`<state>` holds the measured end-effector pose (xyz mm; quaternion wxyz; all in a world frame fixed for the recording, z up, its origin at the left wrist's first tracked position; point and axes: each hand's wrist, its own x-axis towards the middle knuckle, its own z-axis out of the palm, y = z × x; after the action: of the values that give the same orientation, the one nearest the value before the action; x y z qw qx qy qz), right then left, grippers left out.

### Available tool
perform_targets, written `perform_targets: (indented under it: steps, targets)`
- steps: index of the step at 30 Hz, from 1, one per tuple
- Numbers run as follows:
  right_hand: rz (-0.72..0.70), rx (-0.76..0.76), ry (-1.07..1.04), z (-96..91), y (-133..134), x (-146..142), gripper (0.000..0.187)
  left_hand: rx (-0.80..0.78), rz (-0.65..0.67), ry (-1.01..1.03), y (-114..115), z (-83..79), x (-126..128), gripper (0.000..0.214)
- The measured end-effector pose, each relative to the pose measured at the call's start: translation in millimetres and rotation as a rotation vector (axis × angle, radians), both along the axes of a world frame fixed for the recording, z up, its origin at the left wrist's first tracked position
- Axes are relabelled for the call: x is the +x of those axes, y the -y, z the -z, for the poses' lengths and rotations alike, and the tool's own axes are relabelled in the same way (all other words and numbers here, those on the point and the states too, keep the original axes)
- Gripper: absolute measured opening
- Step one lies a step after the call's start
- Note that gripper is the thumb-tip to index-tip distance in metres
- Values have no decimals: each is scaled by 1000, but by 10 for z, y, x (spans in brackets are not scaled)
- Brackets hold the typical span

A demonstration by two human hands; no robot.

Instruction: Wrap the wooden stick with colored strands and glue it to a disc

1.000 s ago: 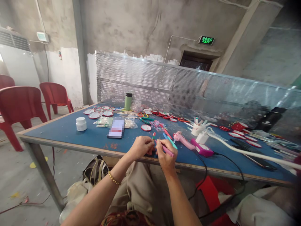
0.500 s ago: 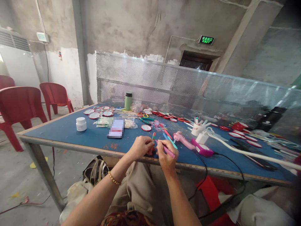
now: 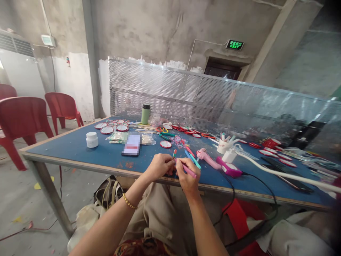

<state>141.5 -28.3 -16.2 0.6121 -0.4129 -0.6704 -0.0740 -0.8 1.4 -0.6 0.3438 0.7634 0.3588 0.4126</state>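
Right hand (image 3: 188,176): while its fingers close round a pink pen (image 3: 191,172), it sits left of the pink glue gun (image 3: 208,159) and nearer the person (the pen's tip is lost among the fingers, so contact cannot be told).
Left hand (image 3: 161,167): drawn into a narrow pinch, farther left of the glue gun; it seems to hold a small red-and-green piece (image 3: 174,153).
Held piece: left of the glue gun, its coloured end poking up above the left thumb, the lower part hidden.
Pen work: this looks like fine marking or shaping; the left pinch should stop the piece turning, both wrists would gain from bracing on the table (image 3: 74,153), and short, light strokes would likely serve better than pressure.
Loose pens: a blue marker (image 3: 187,154) and a teal marker (image 3: 196,163) lie just left of the glue gun, near the right knuckles, so a wide swing could knock them.
Red-rimmed disc (image 3: 165,144): left of the glue gun and somewhat beyond it.
Green bottle (image 3: 145,115): upright, well beyond the glue gun, to its left.
Perforated screen (image 3: 160,85): behind the glue gun, past the table's far side.
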Motion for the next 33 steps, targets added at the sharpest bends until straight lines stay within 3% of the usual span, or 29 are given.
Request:
perform_targets:
  steps: [33]
  targets:
    - [23,31,32,5,-15,6,19,4,1,7,0,-9,6,28]
